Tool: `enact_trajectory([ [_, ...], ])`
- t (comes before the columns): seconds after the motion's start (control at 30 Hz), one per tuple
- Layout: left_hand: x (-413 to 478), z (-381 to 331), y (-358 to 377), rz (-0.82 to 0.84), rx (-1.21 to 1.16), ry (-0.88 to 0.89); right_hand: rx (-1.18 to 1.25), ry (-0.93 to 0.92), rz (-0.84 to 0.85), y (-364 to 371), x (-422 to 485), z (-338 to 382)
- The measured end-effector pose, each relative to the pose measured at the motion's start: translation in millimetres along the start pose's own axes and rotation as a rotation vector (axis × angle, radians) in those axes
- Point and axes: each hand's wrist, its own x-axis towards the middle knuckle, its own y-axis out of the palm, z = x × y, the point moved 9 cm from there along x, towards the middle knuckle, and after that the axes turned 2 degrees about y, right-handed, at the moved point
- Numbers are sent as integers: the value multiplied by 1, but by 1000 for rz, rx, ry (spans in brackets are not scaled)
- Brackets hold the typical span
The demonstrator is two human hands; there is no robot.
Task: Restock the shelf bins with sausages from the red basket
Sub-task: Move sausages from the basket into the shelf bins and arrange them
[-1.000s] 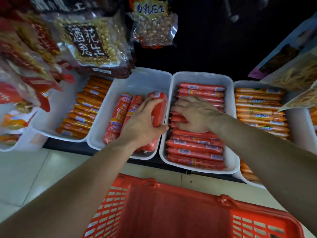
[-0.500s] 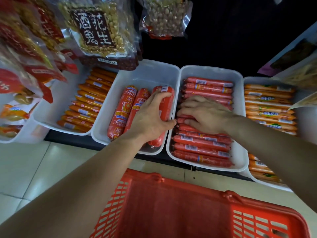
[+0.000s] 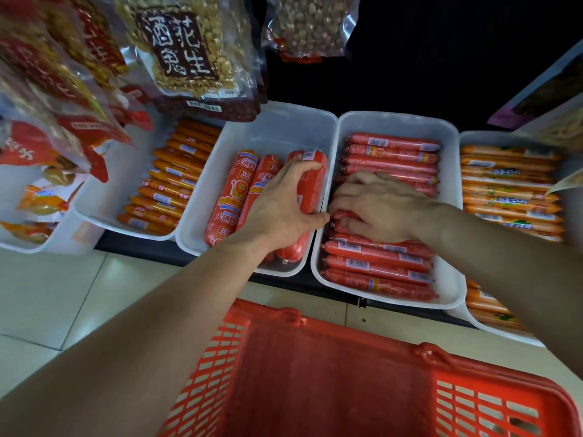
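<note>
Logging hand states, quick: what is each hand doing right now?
Left hand: grips the fat red sausage.
Right hand: on the thin red sausages; whether it grips one cannot be told.
</note>
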Motion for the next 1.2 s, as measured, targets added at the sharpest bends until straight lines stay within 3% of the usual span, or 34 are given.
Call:
enact_trajectory([
  [0.27, -1, 0, 1, 6, -6, -5, 128, 55, 3, 8, -10, -3],
  [0.37, -1, 0, 0, 1, -11, -5, 1, 25, 94, 13, -7, 0],
  [0.57, -1, 1, -1, 3, -13, 15, -156, 4, 83, 6, 5, 8],
  [0.77, 0, 1, -1, -1, 9, 15, 127, 17, 26, 7, -13, 3],
  [0.97, 0, 1, 0, -8, 10, 13, 21, 2, -85, 0, -21, 10],
  [1.07, 0, 0, 0, -12, 14, 14, -77, 43, -2, 5, -20, 6],
  [1.2, 0, 0, 1, -2, 11, 4, 53, 64, 71, 10, -19, -1],
])
